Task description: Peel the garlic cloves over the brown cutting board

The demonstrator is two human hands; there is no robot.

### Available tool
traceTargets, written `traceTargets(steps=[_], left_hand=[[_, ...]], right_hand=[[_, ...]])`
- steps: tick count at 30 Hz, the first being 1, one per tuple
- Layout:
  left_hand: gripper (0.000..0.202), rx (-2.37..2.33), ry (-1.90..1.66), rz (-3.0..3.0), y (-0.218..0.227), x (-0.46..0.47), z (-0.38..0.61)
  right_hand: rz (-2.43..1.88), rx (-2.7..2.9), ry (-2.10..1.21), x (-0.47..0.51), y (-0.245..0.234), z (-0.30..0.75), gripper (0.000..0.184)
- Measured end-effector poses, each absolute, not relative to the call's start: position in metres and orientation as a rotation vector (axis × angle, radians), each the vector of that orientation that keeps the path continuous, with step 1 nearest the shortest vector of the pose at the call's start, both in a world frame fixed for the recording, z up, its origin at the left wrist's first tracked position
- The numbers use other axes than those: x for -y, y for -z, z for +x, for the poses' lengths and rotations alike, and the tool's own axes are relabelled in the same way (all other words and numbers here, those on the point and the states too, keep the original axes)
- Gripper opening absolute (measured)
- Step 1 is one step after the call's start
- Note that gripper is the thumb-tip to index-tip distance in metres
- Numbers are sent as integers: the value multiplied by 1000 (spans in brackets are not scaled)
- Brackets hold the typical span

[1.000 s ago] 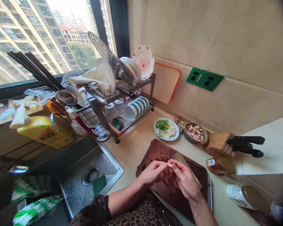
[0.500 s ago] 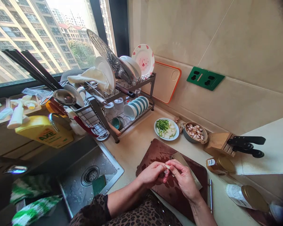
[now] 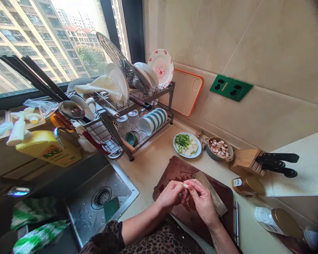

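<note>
Your left hand (image 3: 171, 193) and right hand (image 3: 201, 201) pinch a small pale garlic clove (image 3: 186, 185) with their fingers, above the dark wooden board (image 3: 172, 169)

Left hand (image 3: 170, 193) and right hand (image 3: 202, 201) meet above dark red cutting board (image 3: 175, 170), fingertips pinching small pale garlic clove (image 3: 186, 185) between them. Cleaver blade (image 3: 210, 190) flat on board under right hand. On bench (image 3: 153, 160) beyond board: white plate (image 3: 187, 145) with chopped greens and white slices, just beside it bowl of garlic cloves (image 3: 218, 149), then wooden knife block (image 3: 247, 161). Two-tier dish rack (image 3: 132, 106) left of plate; steel sink (image 3: 102, 197) at lower left.
</note>
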State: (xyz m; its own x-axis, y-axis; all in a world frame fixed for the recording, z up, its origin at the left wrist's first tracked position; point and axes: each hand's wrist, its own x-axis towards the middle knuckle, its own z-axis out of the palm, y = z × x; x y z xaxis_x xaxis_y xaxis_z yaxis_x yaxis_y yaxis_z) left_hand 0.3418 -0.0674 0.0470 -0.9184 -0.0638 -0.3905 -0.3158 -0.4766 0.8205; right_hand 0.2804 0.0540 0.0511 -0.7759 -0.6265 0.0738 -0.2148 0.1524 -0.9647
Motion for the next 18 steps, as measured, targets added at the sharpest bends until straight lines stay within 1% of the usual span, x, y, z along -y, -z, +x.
traceTargets(steps=[6, 13, 18], left_hand=[[34, -1593, -2397, -464, -54, 73, 343], [42, -1602, -2374, -421, -54, 79, 346], [34, -1572, -2443, -560, -45, 74, 343]], right_hand=[[-881, -2183, 1605, -58, -51, 280, 23], [-804, -2166, 1654, -62, -49, 280, 25], [-823, -2145, 1645, -60, -51, 284, 22]])
